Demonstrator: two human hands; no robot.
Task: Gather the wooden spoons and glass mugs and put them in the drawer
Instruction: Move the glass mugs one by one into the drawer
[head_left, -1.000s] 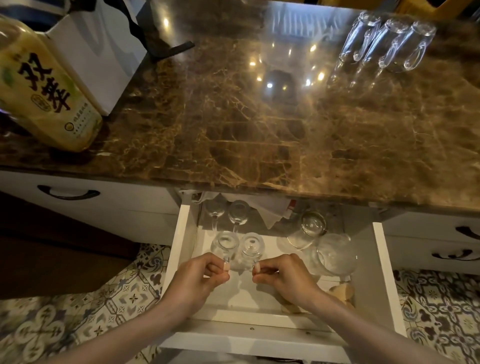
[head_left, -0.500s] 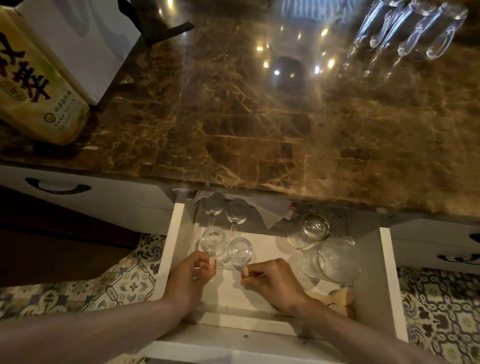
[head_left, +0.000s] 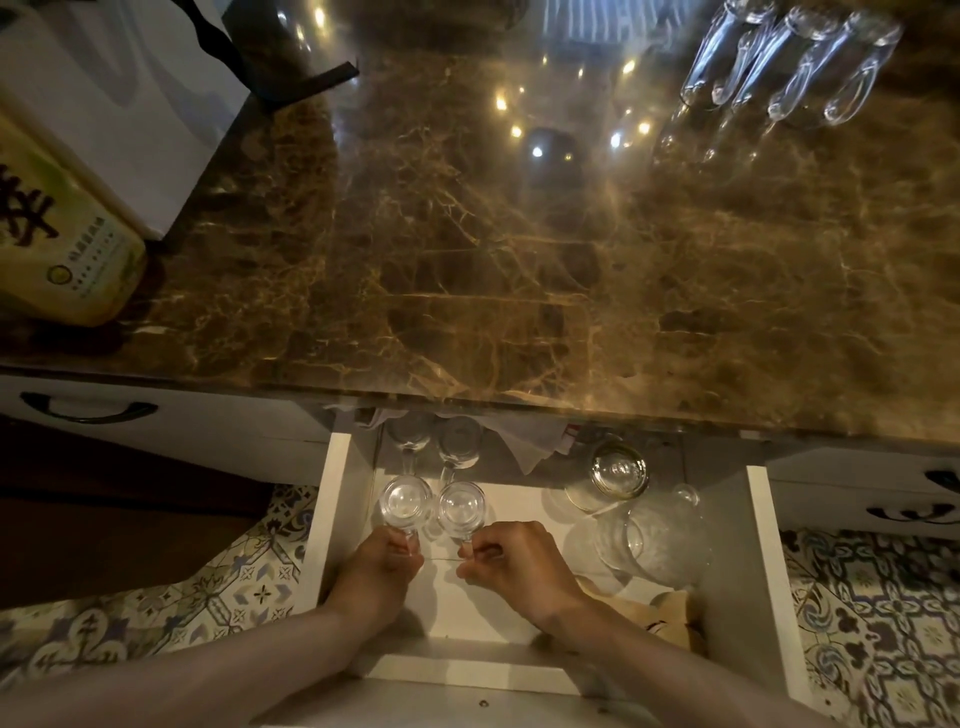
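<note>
1. Standing open below the marble desk (head_left: 519, 270), the white drawer (head_left: 761, 545) holds two glass mugs side by side near its left wall: the left mug (head_left: 405, 503) and the right mug (head_left: 461, 506), both upright with their handles toward the person.
2. Two more mugs (head_left: 436, 441) stand behind them under the desk edge, by a crumpled cloth (head_left: 530, 441).
3. A small glass bowl (head_left: 619, 470) and a clear lidded pot (head_left: 654, 535) sit on the drawer's right side, with wooden spoons (head_left: 665, 618) partly seen at the front right corner.
4. Three tall glass mugs (head_left: 789, 57) stand on the desk at far right; a yellow bottle (head_left: 57, 244) and a white bag (head_left: 119, 104) stand at far left.
5. The left hand (head_left: 382, 571) reaches in palm down, its grip pinched on the left mug's handle.
6. The right hand (head_left: 519, 566) mirrors it, its grip pinched on the right mug's handle.
</note>
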